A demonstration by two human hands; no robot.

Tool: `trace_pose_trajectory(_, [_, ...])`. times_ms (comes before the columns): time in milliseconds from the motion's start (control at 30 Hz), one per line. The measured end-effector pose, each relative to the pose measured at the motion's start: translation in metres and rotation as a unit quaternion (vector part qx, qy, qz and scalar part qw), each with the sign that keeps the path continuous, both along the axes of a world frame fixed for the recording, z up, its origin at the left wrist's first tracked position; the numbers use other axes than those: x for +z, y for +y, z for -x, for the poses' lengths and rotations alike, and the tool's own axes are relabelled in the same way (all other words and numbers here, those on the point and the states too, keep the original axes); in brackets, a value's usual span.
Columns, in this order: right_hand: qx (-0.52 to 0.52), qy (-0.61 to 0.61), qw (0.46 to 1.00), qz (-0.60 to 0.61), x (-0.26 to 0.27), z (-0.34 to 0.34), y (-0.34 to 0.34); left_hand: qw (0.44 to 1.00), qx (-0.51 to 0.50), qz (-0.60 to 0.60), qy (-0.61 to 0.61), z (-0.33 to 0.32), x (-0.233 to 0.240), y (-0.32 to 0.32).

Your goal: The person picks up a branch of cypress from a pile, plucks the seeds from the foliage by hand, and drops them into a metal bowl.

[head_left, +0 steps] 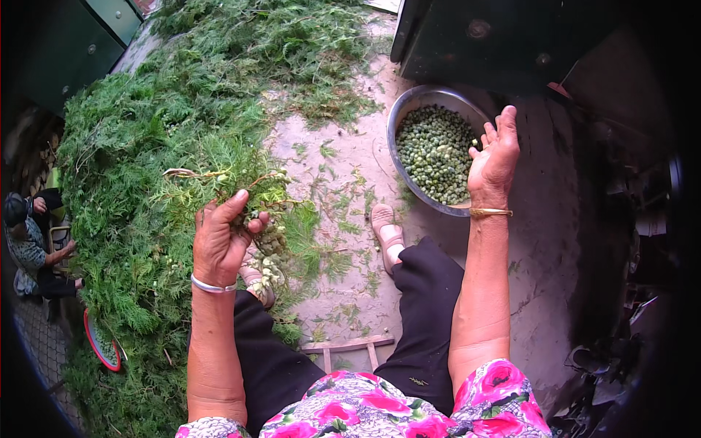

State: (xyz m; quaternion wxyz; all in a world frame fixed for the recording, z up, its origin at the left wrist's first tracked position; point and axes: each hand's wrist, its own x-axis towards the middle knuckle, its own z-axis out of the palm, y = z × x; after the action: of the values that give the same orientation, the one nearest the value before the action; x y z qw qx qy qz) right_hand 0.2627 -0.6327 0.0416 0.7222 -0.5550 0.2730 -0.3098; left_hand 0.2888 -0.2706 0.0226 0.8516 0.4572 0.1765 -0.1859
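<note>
My left hand [227, 235] grips a leafy conifer sprig [224, 183], thumb on top. Pale green seed cones [268, 268] hang in clusters below its fingers. Over the right rim of a metal basin [392, 145] is my right hand [495, 156], palm turned up and fingers spread. One small green cone [474, 142] shows at its fingertips, apparently in the air or just touching them. Many loose green cones [435, 153] fill much of the basin. Part of the basin's right side is hidden behind the hand.
A large heap of cut conifer branches [137, 180] covers the left side. Another person [33, 246] sits beyond it, near a red-rimmed basin [87, 328] of cones. A dark green door [493, 49] stands behind the metal basin. A wooden stool or frame [348, 345] shows between my legs.
</note>
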Motion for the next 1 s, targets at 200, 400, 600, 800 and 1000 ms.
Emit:
trace_pose_trajectory(200, [-0.087,-0.060,0.987,-0.118,-0.009,-0.010,0.000,0.999,0.016,0.038,0.014,0.000,-0.002,0.004])
trace_pose_trajectory(400, [0.129,-0.021,0.991,-0.012,0.001,-0.009,0.053,0.993,0.018,0.100,0.055,-0.006,-0.012,0.006])
trace_pose_trajectory(600, [0.495,0.079,0.863,0.069,-0.003,0.008,0.155,0.975,0.065,0.182,0.111,-0.003,-0.006,0.018])
trace_pose_trajectory(800, [0.439,0.032,0.896,-0.066,-0.021,0.010,0.197,0.967,0.055,0.211,0.132,-0.001,-0.009,0.022])
trace_pose_trajectory(1000, [0.428,0.024,0.902,-0.058,-0.021,0.005,0.210,0.981,0.045,0.175,0.076,0.006,-0.012,0.015])
